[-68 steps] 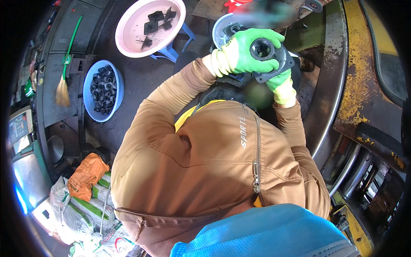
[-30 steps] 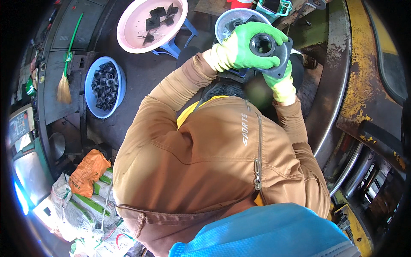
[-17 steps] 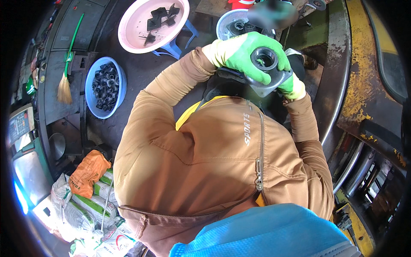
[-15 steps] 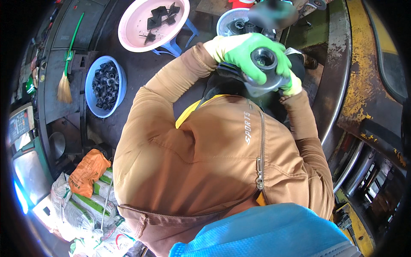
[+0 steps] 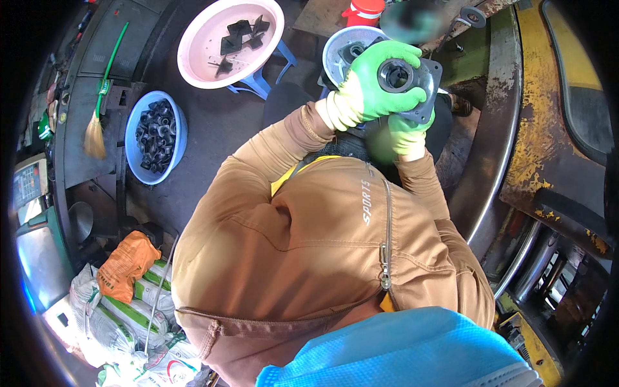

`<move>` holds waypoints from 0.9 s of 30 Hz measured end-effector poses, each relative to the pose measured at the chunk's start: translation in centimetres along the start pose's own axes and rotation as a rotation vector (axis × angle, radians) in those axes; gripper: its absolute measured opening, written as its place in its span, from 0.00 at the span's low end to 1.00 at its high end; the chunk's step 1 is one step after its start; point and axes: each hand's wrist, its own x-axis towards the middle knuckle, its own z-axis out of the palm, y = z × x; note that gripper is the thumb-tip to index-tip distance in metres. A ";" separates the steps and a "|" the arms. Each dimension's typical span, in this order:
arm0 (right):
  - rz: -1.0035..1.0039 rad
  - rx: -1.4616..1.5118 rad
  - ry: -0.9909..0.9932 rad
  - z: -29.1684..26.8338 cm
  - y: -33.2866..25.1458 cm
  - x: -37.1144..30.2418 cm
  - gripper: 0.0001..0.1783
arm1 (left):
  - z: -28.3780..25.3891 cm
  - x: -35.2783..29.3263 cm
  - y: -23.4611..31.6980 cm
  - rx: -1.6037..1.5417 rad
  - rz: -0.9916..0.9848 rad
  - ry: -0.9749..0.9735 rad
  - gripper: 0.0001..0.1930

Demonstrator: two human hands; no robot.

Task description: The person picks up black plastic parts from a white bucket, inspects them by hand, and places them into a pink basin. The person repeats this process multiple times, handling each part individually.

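A black plastic part with a square flange [image 5: 430, 82] and a raised round collar is tilted up in front of my body. My left hand [image 5: 367, 87], in a green and pale yellow glove, is closed on it, with fingers and thumb spread around the collar. My right hand [image 5: 410, 134], gloved alike, is raised just below the flange's lower corner. Its fingers are mostly hidden behind the part, so I cannot tell what they grip. Just beyond my left hand stands a white-blue basket [image 5: 332, 48] with similar black parts inside.
A pink basin [image 5: 193, 61] with several black pieces rests on a blue stool [image 5: 255, 85]. Left of it, a blue basin [image 5: 133, 151] holds many small black parts. A red-lidded container [image 5: 364, 9] is at the far side. Worn yellow machinery [image 5: 541, 122] stands right; sacks [image 5: 113, 329] lie lower left.
The black part has turned so its flange shows upright to the right of the collar. My left hand has shifted slightly left, and my right hand has moved left and down beneath the part.
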 end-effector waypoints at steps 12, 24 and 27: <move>-0.041 -0.445 -0.785 -3.7 -3.6 2.0 0.31 | -2.8 1.0 1.2 -0.031 0.104 -0.364 0.21; 0.556 0.199 -0.634 -3.5 -0.1 -0.9 0.23 | -3.1 2.0 -0.9 -0.497 -0.057 -0.960 0.24; 0.916 0.892 -0.636 -2.0 0.5 0.6 0.22 | -4.4 1.5 -2.4 -0.634 -0.246 -0.473 0.23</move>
